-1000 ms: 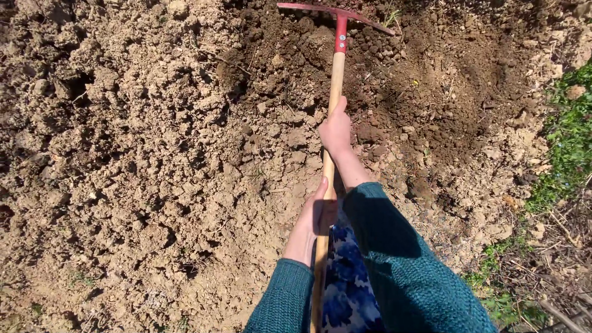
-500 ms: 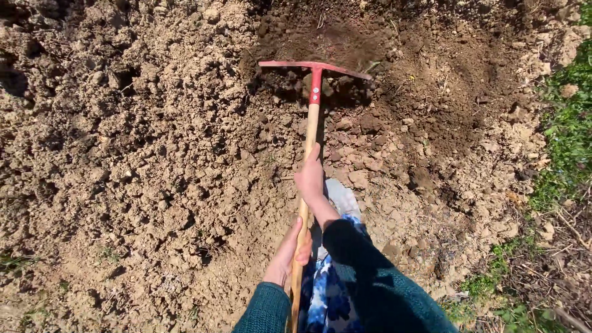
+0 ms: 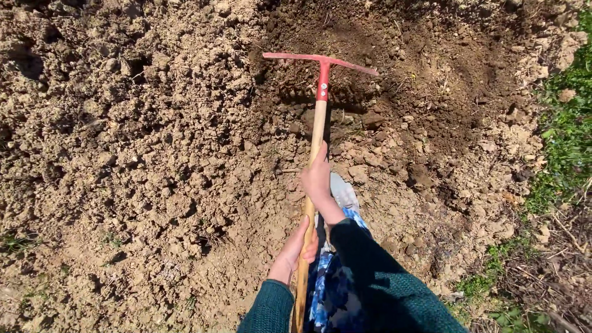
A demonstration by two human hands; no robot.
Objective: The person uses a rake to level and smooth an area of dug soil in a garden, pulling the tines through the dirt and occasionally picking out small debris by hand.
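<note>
Both hands grip the rake (image 3: 320, 83) handle, right hand (image 3: 317, 179) ahead of left hand (image 3: 297, 250); best to keep tines shallow in the soil (image 3: 154, 154), pulling evenly.

One head-worn camera looks steeply down from standing height onto tilled soil (image 3: 142, 154) ahead.
</note>
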